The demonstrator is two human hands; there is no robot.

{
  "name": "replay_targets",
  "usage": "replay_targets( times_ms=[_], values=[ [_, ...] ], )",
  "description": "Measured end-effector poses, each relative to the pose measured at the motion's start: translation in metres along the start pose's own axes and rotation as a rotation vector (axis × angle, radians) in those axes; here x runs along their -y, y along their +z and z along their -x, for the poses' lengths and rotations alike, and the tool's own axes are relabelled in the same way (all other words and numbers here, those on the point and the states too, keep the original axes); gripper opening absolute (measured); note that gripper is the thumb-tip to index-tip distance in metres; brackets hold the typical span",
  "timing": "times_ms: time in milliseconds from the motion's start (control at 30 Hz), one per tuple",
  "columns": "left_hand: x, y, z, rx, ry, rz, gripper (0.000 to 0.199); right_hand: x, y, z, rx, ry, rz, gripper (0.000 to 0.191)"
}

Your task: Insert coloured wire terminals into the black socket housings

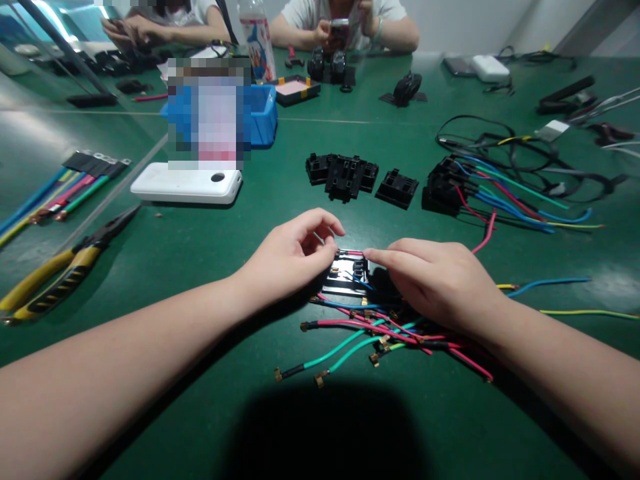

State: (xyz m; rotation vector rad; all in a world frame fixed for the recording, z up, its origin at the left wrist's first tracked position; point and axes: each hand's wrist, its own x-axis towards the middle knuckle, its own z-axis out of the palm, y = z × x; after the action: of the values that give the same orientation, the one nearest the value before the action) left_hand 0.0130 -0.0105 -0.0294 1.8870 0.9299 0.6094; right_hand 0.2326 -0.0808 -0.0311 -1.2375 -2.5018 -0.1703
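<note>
A black plastic housing [345, 272] lies on the green table between my hands, with a short red wire [354, 253] across its far edge and a blue wire inside. My left hand [300, 250] has its thumb at the housing's far left corner, its fingers curled and apart from the thumb. My right hand [440, 277] reaches in from the right, its index fingertip at the red wire's right end; its other fingers are partly hidden. Just nearer to me lies a loose pile of red, green and blue wires [350, 325] with brass terminals.
Black housings [345, 177] sit beyond my hands, and a wired one [445, 187] is to their right. Yellow-black pliers [75, 267], a white power bank [185, 183] and bundled wires [75, 187] lie left. A blue bin [263, 117] stands farther back. Two people sit across the table [350, 100].
</note>
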Motion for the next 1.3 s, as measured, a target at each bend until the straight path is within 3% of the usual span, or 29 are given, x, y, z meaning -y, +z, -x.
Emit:
replay_targets(
  times_ms=[333,633,967,1300],
  values=[
    [-0.0081,-0.0028,-0.004,0.102,-0.022,-0.041,0.015,-0.0005,0.0027,0.0001,-0.01,0.0,-0.043,0.028],
    [0.0002,-0.0018,-0.003,0.063,0.075,-0.062,0.013,0.0002,0.001,-0.0007,-0.006,-0.001,-0.015,0.029],
    [-0.0036,-0.0047,-0.0045,0.121,-0.003,0.017,0.014,-0.0008,0.0015,-0.0004,0.007,-0.005,-0.011,0.029],
    [-0.0002,-0.004,-0.004,0.076,0.03,0.026,0.014,-0.0002,0.0006,-0.0002,0.019,-0.005,0.002,0.029]
  ],
)
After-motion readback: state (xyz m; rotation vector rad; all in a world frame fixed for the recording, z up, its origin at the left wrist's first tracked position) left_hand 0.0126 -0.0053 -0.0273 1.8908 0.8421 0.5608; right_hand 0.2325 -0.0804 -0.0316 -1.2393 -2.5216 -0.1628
